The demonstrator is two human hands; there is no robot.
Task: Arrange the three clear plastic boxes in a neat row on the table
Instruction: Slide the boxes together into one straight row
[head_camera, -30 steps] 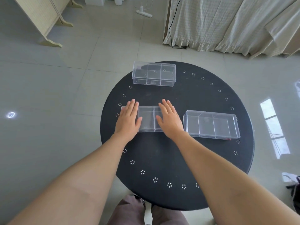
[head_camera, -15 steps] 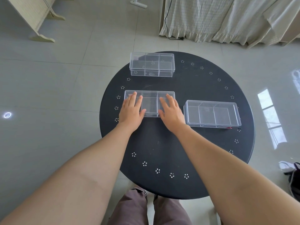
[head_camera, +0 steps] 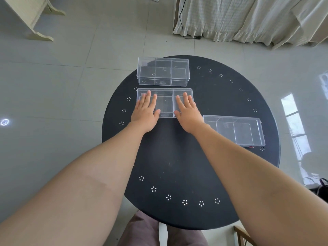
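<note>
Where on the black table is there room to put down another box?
The near half of the table, between the two forearms, is bare. So is the far right, beyond the right box. It is crowded at the far left: the far box and the middle box, under the left hand and right hand, sit close together.

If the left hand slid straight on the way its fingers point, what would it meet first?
Probably the far box. The left hand lies flat on the middle box, fingers pointing away from the person. A narrow strip of table separates the two boxes.
</note>
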